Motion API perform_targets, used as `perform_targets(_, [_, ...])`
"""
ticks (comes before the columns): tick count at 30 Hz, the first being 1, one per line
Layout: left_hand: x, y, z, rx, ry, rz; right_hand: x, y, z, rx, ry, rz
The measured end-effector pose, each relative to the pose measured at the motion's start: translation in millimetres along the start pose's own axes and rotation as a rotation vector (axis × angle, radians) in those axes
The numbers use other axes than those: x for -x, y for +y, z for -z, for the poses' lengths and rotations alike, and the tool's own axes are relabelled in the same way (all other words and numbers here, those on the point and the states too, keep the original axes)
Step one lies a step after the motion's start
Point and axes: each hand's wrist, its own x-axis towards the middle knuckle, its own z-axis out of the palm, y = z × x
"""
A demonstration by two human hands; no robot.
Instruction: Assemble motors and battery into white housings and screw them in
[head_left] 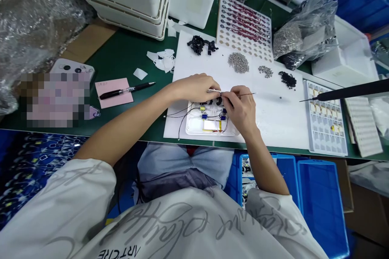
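My left hand [199,87] reaches over the far edge of a white plastic housing [193,128], its fingers closed on a thin silvery strip [214,90]. Close beside it, my right hand [241,107] is closed in a pinch at the tip of that strip. A thin dark wire [247,94] sticks out past its fingers. What lies between the two fingertips is too small to make out. In the housing sit blue blocks [204,116], a yellow-edged flat battery [212,125] and black leads. Loose black wires [181,123] trail off its left side onto the white mat.
On the white mat [273,125] lie black parts [199,44], silver screws [238,62] and black bits [287,80]. A screwdriver [352,90] hangs at right above a parts tray [325,117]. A pen [127,90] and phone [73,68] lie left; blue bins [322,202] stand below.
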Motion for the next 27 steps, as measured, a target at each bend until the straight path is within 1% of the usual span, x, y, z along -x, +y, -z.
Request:
perform_targets(5, [-12,2,12.2,0.021,-0.16,0.018,1,-2,0,-0.095,-0.046,-0.085])
perform_targets(6, [-14,2,14.4,0.024,-0.184,0.023,1,-2,1,-0.125,-0.037,-0.09])
perform_targets(8, [-17,1,18.0,0.026,-0.216,0.029,3,-1,4,-0.199,0.029,-0.107])
perform_targets(10, [-20,-1,20.1,0.015,-0.248,0.03,8,0,7,-0.264,0.132,-0.169])
perform_targets(12, [-22,-3,20.6,-0.02,-0.267,0.026,13,2,11,-0.294,0.22,-0.253])
perform_targets(14, [-25,-6,20.1,-0.069,-0.278,0.011,19,3,12,-0.309,0.266,-0.304])
perform_targets(18, [-27,-7,19.0,-0.115,-0.284,-0.025,24,2,8,-0.31,0.274,-0.355])
perform_targets(23, [-27,-1,19.8,-0.029,-0.313,0.061,23,0,0,-0.33,0.319,-0.398])
perform_targets(27, [-26,2,20.1,-0.07,-0.307,0.088,24,-1,-4,-0.279,0.34,-0.385])
